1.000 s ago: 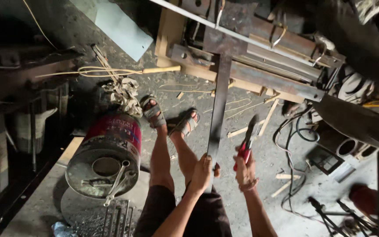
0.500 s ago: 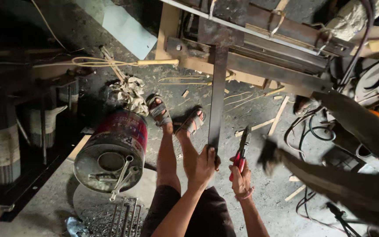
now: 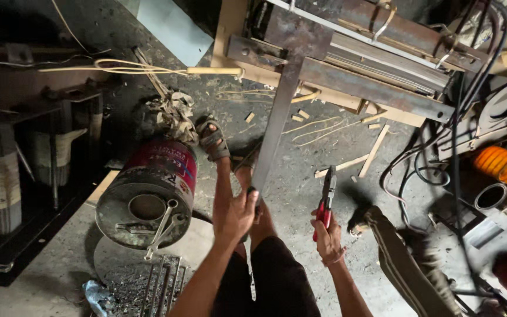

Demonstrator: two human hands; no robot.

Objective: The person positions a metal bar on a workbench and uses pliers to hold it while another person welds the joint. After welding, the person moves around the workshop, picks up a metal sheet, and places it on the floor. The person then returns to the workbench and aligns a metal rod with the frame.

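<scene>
My left hand (image 3: pixel 234 216) grips the near end of a long flat steel bar (image 3: pixel 274 129) that runs away from me to a rusty metal frame (image 3: pixel 377 88). My right hand (image 3: pixel 327 236) holds red-handled pliers (image 3: pixel 325 199), jaws pointing up, just to the right of the bar and not touching it. My legs stretch out under the bar, with a sandalled foot (image 3: pixel 213 140) beside it on the concrete floor.
A red metal drum (image 3: pixel 151 194) with wrenches on its lid stands left of my legs, steel rods (image 3: pixel 162 287) below it. Wood scraps (image 3: pixel 347 164) litter the floor. Black cables (image 3: pixel 423 170), an orange hose (image 3: pixel 500 164) and a dark angled bar (image 3: pixel 406 264) crowd the right.
My view has shifted left and down. The dark bar at the right has dropped lower. My hands keep their hold on the steel bar and the pliers.
</scene>
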